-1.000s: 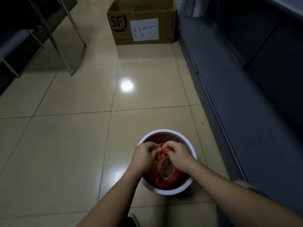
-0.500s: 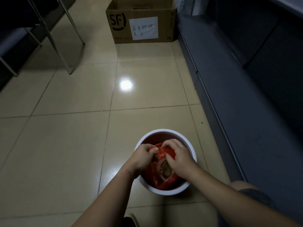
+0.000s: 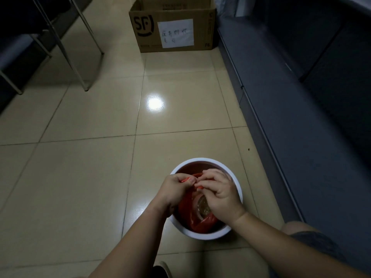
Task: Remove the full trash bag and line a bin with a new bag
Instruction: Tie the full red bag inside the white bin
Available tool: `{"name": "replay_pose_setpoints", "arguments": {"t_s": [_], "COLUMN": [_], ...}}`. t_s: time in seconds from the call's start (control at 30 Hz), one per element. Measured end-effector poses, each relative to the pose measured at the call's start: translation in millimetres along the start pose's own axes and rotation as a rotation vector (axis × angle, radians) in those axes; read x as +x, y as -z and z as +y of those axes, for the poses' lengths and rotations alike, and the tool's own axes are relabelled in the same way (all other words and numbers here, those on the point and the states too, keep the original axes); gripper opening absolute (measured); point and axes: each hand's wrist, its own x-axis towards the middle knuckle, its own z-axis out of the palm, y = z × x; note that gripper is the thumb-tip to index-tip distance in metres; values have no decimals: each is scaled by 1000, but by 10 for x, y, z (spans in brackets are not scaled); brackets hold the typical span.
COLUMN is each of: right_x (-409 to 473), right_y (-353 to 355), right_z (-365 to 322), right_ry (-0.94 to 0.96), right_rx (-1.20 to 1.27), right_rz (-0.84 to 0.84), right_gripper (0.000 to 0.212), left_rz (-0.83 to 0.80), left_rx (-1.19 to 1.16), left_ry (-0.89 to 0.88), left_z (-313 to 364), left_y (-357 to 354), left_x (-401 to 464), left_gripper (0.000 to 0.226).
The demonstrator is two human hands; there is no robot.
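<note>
A small round white bin point(image 3: 202, 235) stands on the tiled floor near the lower middle of the head view. Inside it sits a red trash bag point(image 3: 200, 222) holding a clear round container. My left hand point(image 3: 174, 190) and my right hand point(image 3: 219, 194) meet over the bin's mouth. Both pinch the bag's red handle strips together at its top. The hands cover most of the bag's upper part.
A brown cardboard box point(image 3: 172, 27) with a white paper label stands on the floor far ahead. Metal chair legs point(image 3: 79, 57) stand at the upper left. A dark grey cabinet base point(image 3: 291, 117) runs along the right side. My knee point(image 3: 301, 230) is beside the bin.
My hands have drawn closer together over the bin, gathering the red handles. The right hand has shifted slightly forward and over the bag's top.
</note>
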Motion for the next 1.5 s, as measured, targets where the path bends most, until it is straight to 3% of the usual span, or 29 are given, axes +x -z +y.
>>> {"name": "replay_pose_setpoints", "arguments": {"t_s": [0.23, 0.37, 0.5, 0.8, 1.0, 1.23, 1.37, 1.5], "right_x": [-159, -194, -165, -229, -198, -29, 177, 273], "right_y": [70, 105, 177, 367, 395, 181, -105, -280], "right_z": [78, 179, 298, 519, 446, 214, 54, -32], "right_ry": [-363, -617, -761, -841, -765, -629, -487, -481], "right_rx": [234, 339, 338, 228, 190, 258, 142, 153], "right_rz": [-33, 46, 116, 91, -4, -237, -429, -443], "right_gripper": [29, 24, 20, 17, 22, 10, 10, 8], "left_rz": [297, 325, 386, 475, 475, 370, 274, 236], "left_rx": [295, 507, 595, 633, 667, 564, 523, 448], "left_ry": [-139, -219, -199, -101, -153, -227, -276, -268], "left_z": [21, -53, -124, -124, -57, 60, 129, 149], "left_y": [94, 70, 178, 465, 462, 305, 184, 197], "left_x": [82, 74, 88, 32, 40, -13, -56, -88], "left_gripper": [24, 33, 21, 28, 19, 19, 17, 17]}}
